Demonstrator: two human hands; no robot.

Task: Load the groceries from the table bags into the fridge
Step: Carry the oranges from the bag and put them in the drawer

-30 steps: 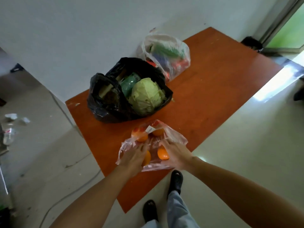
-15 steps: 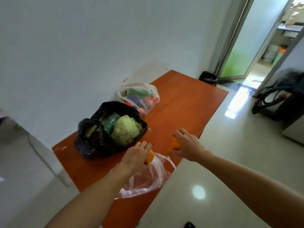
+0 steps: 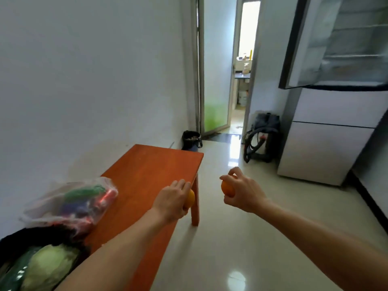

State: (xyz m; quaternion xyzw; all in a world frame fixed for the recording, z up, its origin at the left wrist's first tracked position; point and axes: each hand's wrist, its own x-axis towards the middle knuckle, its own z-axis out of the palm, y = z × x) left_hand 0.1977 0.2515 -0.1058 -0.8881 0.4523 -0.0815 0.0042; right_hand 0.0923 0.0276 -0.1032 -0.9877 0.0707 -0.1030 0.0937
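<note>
My left hand [image 3: 173,199] grips an orange [image 3: 190,198] above the front edge of the orange-brown table [image 3: 147,171]. Out over the floor, my right hand [image 3: 241,191] holds a second orange [image 3: 227,188]. The fridge [image 3: 327,131] stands at the right with its upper door [image 3: 340,40] swung open and shelves showing. A clear plastic bag [image 3: 71,204] of groceries lies on the table at the left. At the bottom left a black bag [image 3: 19,238] holds a pale green cabbage [image 3: 46,267].
A white wall runs along the table's far side. An open doorway [image 3: 241,66] leads to another room. A small dark bin [image 3: 191,140] stands beyond the table, and a dark backpack [image 3: 262,137] leans beside the fridge. The tiled floor [image 3: 241,238] lies between table and fridge.
Both hands lifted an orange each out of the thin clear bag near the table's front edge. My view swung right toward the fridge, and that emptied bag is out of sight.
</note>
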